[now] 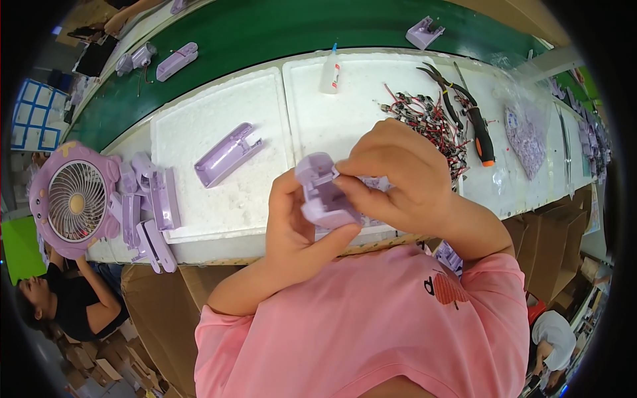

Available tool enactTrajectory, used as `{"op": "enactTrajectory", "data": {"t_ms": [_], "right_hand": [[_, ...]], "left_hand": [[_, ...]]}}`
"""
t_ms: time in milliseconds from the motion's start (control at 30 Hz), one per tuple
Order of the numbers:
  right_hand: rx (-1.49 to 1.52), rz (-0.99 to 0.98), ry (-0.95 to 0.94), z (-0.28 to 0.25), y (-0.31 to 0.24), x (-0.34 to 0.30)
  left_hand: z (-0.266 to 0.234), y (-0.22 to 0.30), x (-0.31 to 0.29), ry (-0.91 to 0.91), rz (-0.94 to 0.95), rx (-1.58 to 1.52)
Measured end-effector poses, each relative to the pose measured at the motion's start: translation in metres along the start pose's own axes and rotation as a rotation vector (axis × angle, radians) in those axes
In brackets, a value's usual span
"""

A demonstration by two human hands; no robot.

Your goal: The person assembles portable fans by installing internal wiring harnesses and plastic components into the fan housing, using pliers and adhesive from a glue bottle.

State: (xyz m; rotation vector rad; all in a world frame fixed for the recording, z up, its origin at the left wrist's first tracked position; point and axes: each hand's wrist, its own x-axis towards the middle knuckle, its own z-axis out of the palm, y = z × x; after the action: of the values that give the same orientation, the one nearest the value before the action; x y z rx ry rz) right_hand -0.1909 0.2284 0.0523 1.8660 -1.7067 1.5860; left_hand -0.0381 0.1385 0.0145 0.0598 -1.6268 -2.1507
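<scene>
My left hand (292, 242) grips a lilac plastic housing (317, 167), a hollow shell with its open side tilted up, just in front of my chest. Thumb and fingers of my right hand (406, 178) are pinched together at the housing's upper right edge; whatever small piece they hold there cannot be made out. Another lilac shell (229, 156) lies open side up on the white foam board to the left. Beyond my right hand is a heap of small wired parts (428, 123) with red and black leads.
Pliers (448, 99) and an orange-black screwdriver (479, 129) lie right of the wires, near a bag of small lilac pieces (525, 142). A glue bottle (330, 71) lies farther back. On the left are a lilac fan (75, 202) and stacked shells (162, 199). Behind runs a green belt (265, 33).
</scene>
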Motion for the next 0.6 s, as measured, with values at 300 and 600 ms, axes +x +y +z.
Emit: {"op": "enactTrajectory", "data": {"t_ms": [300,600], "right_hand": [[-0.085,0.014,0.01,-0.0004,0.0057,-0.0032],[-0.159,-0.06,-0.027,0.0008,0.0072,-0.0049]], "left_hand": [[-0.0033,0.0028,-0.0013,-0.022,0.029,-0.129],[-0.0057,0.0022,-0.0034,-0.002,0.072,-0.032]]}}
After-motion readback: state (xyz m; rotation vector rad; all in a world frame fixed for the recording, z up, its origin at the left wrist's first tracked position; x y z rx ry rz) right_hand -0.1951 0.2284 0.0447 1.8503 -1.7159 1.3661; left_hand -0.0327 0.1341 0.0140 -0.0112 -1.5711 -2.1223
